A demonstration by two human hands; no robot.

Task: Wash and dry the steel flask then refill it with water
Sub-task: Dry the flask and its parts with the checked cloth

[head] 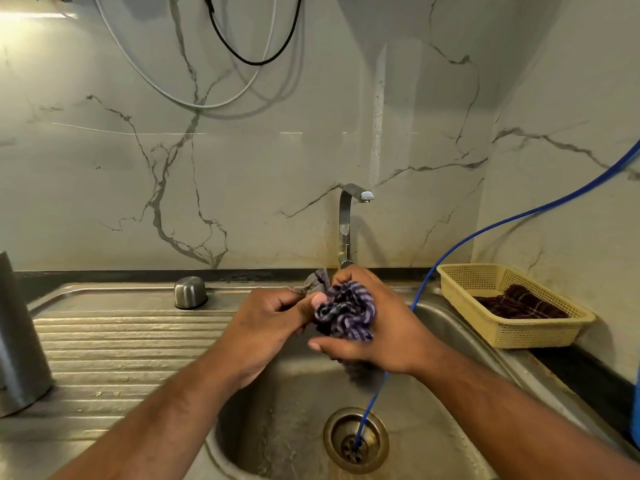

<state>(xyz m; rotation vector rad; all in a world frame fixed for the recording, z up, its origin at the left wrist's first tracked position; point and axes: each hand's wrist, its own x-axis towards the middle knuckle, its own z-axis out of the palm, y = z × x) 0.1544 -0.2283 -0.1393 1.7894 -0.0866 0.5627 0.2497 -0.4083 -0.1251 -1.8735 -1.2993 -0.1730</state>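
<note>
The steel flask [19, 341] stands upright at the far left on the ribbed draining board, cut off by the frame edge. Its steel cap [190, 292] sits on the sink rim near the back. Over the sink basin, both hands bunch up a purple and grey striped cloth [346, 311]. My left hand [266, 327] pinches the cloth's left end. My right hand [377, 327] curls around the crumpled bulk of it. No water runs from the tap [348, 216] behind the hands.
The steel sink basin [298, 427] has a drain [356, 439] with a thin blue hose [485, 230] running into it from the right. A yellow plastic basket [512, 337] holding a dark cloth sits on the right counter. White and black cables hang on the marble wall.
</note>
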